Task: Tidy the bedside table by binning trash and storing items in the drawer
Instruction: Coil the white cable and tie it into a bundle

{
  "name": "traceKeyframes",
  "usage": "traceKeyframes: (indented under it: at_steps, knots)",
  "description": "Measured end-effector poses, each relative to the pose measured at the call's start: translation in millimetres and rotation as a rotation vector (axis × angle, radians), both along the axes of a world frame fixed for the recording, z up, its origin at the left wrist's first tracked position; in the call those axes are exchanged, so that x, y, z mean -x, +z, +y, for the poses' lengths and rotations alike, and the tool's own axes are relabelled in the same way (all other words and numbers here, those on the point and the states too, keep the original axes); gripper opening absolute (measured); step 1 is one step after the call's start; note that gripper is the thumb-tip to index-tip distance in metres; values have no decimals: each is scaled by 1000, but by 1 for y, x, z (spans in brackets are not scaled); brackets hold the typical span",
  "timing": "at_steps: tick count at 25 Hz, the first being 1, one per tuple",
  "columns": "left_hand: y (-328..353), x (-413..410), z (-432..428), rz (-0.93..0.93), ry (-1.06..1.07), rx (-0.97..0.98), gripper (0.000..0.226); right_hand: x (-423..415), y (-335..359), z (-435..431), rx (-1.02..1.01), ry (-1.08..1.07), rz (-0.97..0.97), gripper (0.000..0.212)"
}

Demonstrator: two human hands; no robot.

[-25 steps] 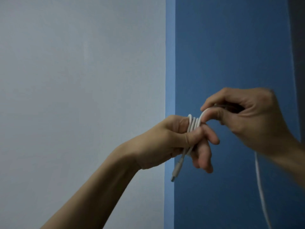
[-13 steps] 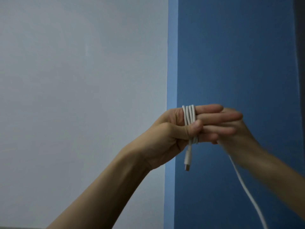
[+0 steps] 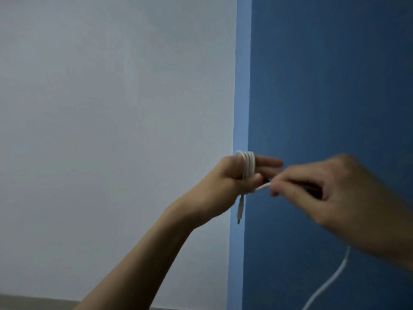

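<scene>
Before a white wall (image 3: pixel 111 108) and a blue wall (image 3: pixel 335 86), the cable (image 3: pixel 248 164) is seen coiled around the left hand (image 3: pixel 232 182), thumb clamped on it, its free length pinched by the blurred right hand (image 3: pixel 317 193).

No readable text, label, brand, number or sign anywhere in view.

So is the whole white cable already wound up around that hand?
No: several loops of the white cable circle the left hand's fingers, but a loose length runs through the right hand and hangs below.
</scene>
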State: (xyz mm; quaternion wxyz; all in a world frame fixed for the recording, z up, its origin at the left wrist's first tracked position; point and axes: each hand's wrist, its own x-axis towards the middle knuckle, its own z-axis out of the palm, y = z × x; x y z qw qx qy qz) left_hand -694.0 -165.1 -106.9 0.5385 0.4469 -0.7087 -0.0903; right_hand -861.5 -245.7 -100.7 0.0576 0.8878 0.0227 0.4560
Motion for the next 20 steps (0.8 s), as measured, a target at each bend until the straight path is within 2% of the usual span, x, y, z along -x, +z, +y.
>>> traceKeyframes:
  at_steps: [2, 4, 6, 11, 13, 15, 17, 20]
  knots:
    - [-3, 7, 2, -36, -123, -85, 23, 2, 14, -6, 104, 52, -111, 19]
    - [-5, 15, 5, 17, -242, -105, 31, -3, 24, -17, 93, 160, -200, 14]
    - [-4, 20, 6, 60, -300, -128, 33, -9, 27, -26, -67, 300, -215, 13]
    - [-4, 25, 5, 142, -414, -207, 33, -22, 19, -36, -292, 481, -206, 6]
    - [-3, 28, 6, 262, -490, -189, 29, -25, 17, -33, -357, 523, -197, 10]
    - [0, 30, 7, 394, -558, -173, 31, -28, 16, -30, -551, 594, -150, 19]
    - [2, 29, 7, 426, -573, -124, 37, -32, 13, -22, -661, 513, -105, 37]
    - [3, 26, 8, 400, -508, -24, 45, -30, 0, -15, -610, 238, 99, 38]
